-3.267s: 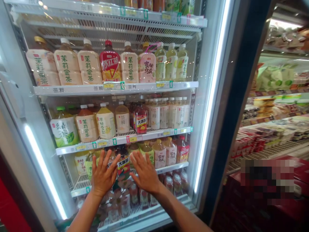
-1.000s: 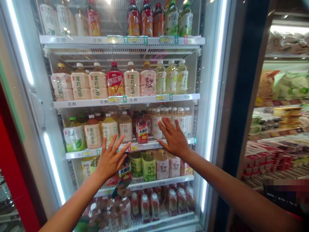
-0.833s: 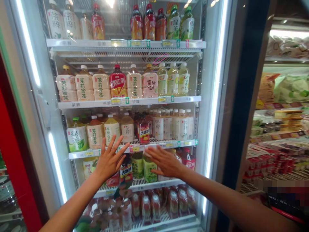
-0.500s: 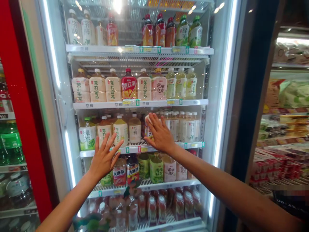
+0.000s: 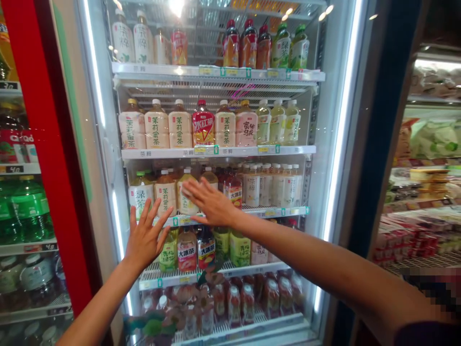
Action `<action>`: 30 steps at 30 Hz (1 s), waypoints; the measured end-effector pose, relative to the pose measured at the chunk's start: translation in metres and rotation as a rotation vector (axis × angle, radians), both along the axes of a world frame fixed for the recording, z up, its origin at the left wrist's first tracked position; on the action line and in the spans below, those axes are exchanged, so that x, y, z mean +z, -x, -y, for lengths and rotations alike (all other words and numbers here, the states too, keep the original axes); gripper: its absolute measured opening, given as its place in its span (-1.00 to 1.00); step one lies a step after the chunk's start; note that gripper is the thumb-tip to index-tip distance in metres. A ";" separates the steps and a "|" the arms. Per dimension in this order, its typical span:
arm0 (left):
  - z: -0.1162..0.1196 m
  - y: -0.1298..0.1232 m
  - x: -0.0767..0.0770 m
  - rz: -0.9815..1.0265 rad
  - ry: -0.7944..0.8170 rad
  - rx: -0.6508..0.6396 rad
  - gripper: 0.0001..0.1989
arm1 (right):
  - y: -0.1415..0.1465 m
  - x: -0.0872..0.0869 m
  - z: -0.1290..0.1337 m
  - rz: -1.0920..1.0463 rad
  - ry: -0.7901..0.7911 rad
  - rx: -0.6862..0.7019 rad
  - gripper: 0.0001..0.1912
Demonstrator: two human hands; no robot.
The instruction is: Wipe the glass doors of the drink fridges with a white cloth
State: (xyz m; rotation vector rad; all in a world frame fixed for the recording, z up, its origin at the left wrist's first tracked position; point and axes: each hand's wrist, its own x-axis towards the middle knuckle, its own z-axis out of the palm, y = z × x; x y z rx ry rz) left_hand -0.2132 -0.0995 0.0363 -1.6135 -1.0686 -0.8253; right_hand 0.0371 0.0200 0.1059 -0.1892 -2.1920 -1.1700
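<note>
My left hand [image 5: 147,238] lies open with its fingers spread, against or just before the glass door of a drinks fridge [image 5: 212,154]. Further up and to the right, my right hand [image 5: 212,204] is flat to the glass. A small piece of white cloth or tissue [image 5: 185,189] shows at its fingertips, mostly hidden under the hand. Behind the glass stand a green-capped tea bottle [image 5: 140,194], a jasmine tea bottle [image 5: 165,192] and a dark iced tea bottle [image 5: 235,192], all on the middle shelf.
Lit strips [image 5: 94,62] run down both sides of the fridge. Several shelves of bottles [image 5: 203,125] fill it. A red post [image 5: 39,144] and another drinks shelf [image 5: 21,247] stand left. Open shelves of packaged food [image 5: 414,240] are at the right.
My right hand has swept left across the glass with the white piece, uncovering the dark iced tea bottle. My left hand stays spread. The view has shifted slightly left.
</note>
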 end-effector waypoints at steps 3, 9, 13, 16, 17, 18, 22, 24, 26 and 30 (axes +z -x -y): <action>0.001 0.001 -0.003 0.000 0.007 0.002 -0.24 | 0.002 -0.037 0.004 0.389 -0.122 0.088 -0.22; 0.000 -0.002 -0.006 -0.004 0.020 0.019 -0.21 | -0.010 0.010 -0.005 -0.019 0.035 -0.035 -0.17; -0.002 -0.012 -0.006 -0.006 0.034 0.006 -0.21 | -0.020 -0.032 -0.011 0.007 0.067 0.047 -0.10; -0.004 -0.019 -0.004 -0.009 0.042 -0.010 -0.22 | -0.042 -0.081 -0.017 0.406 -0.058 0.136 -0.23; -0.005 -0.022 -0.004 -0.012 0.044 -0.016 -0.22 | -0.052 -0.085 -0.021 0.445 -0.075 0.126 -0.26; -0.007 -0.024 -0.003 -0.019 0.045 -0.021 -0.22 | -0.064 -0.082 -0.025 0.414 -0.069 0.096 -0.25; -0.019 -0.038 -0.002 -0.051 0.054 -0.038 -0.22 | -0.109 -0.045 -0.041 -0.126 0.076 -0.100 -0.13; -0.028 -0.050 -0.003 -0.057 0.057 -0.046 -0.22 | -0.124 -0.051 -0.043 -0.292 0.115 -0.150 -0.11; -0.036 -0.065 -0.005 -0.070 0.059 -0.064 -0.23 | -0.137 -0.080 -0.042 -0.199 0.102 -0.105 -0.11; -0.047 -0.100 -0.008 -0.127 0.072 -0.105 -0.26 | -0.169 -0.126 -0.044 0.085 0.105 -0.009 -0.20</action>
